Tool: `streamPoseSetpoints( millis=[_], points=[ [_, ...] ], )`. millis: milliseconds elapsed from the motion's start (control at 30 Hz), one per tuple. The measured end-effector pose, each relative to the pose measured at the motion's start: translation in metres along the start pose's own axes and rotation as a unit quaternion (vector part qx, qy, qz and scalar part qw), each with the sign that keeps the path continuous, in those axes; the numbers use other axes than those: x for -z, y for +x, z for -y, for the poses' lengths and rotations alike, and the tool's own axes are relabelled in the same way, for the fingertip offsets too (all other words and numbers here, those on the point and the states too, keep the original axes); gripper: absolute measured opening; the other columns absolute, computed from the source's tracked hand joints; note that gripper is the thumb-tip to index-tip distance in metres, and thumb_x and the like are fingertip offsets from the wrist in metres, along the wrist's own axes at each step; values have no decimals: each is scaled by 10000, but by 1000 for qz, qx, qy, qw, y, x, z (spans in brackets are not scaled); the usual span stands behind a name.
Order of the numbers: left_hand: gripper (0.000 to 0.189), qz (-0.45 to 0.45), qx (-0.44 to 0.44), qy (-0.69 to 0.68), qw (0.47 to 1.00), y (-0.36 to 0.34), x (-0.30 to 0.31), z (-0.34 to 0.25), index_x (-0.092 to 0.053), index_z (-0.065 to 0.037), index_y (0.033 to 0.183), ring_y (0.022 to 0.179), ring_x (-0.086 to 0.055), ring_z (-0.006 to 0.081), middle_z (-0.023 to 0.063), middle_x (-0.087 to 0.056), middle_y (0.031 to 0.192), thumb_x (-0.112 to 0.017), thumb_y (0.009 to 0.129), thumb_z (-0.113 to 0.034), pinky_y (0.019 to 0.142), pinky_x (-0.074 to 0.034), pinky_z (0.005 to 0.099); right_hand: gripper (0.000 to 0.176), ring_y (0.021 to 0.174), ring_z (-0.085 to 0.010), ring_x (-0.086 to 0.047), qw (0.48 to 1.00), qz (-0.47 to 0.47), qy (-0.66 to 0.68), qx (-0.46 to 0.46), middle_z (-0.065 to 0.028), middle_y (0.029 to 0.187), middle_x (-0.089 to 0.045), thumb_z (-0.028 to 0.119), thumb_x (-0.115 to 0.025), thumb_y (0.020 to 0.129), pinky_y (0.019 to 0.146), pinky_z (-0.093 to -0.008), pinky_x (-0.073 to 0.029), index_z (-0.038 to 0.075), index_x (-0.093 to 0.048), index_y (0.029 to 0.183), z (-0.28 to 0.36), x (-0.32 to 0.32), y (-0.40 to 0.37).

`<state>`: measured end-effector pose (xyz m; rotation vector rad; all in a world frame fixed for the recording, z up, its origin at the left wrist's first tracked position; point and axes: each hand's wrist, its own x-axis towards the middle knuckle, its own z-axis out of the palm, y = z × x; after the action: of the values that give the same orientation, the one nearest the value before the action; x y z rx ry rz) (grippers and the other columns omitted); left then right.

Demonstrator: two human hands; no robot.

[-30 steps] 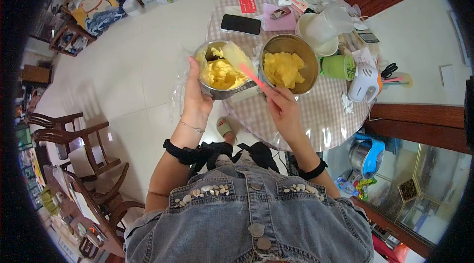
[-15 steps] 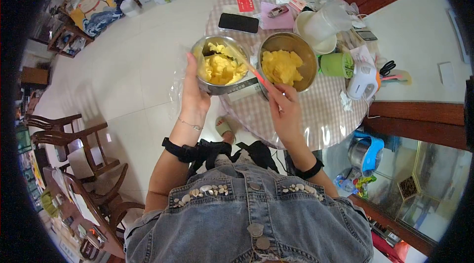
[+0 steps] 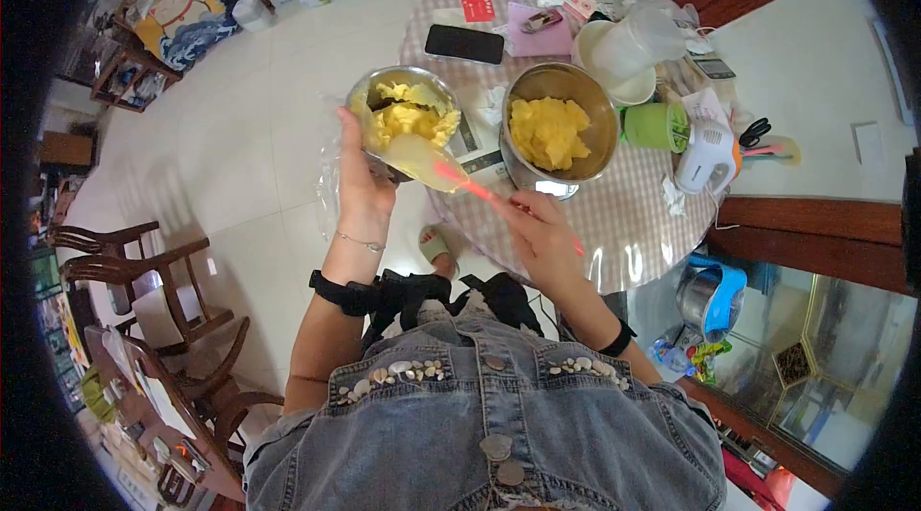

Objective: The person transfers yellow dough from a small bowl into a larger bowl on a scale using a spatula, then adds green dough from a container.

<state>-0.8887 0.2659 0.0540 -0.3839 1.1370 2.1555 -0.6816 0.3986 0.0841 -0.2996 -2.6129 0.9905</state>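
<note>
My left hand (image 3: 363,190) grips a metal bowl (image 3: 434,86) from its left side, holding it tilted over the table's left edge. Clumpy yellow mixture (image 3: 398,122) sits inside it, and clear plastic hangs beside the hand. A spatula (image 3: 422,162) with a pale, smeared blade lies across that bowl's near rim. Its pinkish-red handle is in the closed fingers of my right hand (image 3: 547,237). Right of it, a second metal bowl (image 3: 597,108) holds a mound of yellow mash (image 3: 549,132). This bowl rests on a kitchen scale (image 3: 555,189) whose lit display shows.
The round table has a checked cloth (image 3: 614,237). A black phone (image 3: 464,45) lies behind the bowls. To the right stand a green cup (image 3: 652,126), a white hand mixer (image 3: 707,156) and a plastic jug (image 3: 645,36). Wooden chairs (image 3: 182,290) are at left.
The held bowl has moved left, away from the second bowl. The spatula has swung from the bowl's right side to its near rim, with my right hand lower. The scale display now shows.
</note>
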Motion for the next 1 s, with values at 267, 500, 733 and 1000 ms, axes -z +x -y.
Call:
streamPoseSetpoints(
  millis=[267,500,733,1000],
  points=[
    [803,-20,-25,-7,999,11,16,-2,-338,-95,1391,1283,-396,248,108,-400,1394,-451,849,-677,1035,-320,447,355,872,-214,-587,977,94,145,-126,-100,1003,-591,69,-608,846,740,-298,-490,89,-604,1200,-11,40,-10],
    [796,8,-22,47,999,-16,-9,0,-335,-109,1395,1285,-395,236,99,-405,1394,-441,852,-681,1031,-314,454,354,747,-54,-523,905,47,352,-234,1,899,-584,107,-584,897,624,-203,-453,64,-561,1248,-10,19,32],
    [740,31,-5,41,999,-15,-4,2,-344,-123,1382,1261,-431,262,98,-434,1374,-367,883,-669,1002,-367,474,320,705,-99,-526,965,-32,215,-147,-44,860,-586,67,-591,873,605,-230,-437,61,-603,1193,-28,1,27],
    [804,42,-11,20,999,-7,2,-3,-323,-108,1398,1290,-389,252,99,-409,1388,-391,857,-699,1041,-306,440,299,745,-107,-542,974,-44,141,-170,-43,880,-578,34,-590,871,639,-229,-448,57,-618,1168,-36,28,9]
  ],
)
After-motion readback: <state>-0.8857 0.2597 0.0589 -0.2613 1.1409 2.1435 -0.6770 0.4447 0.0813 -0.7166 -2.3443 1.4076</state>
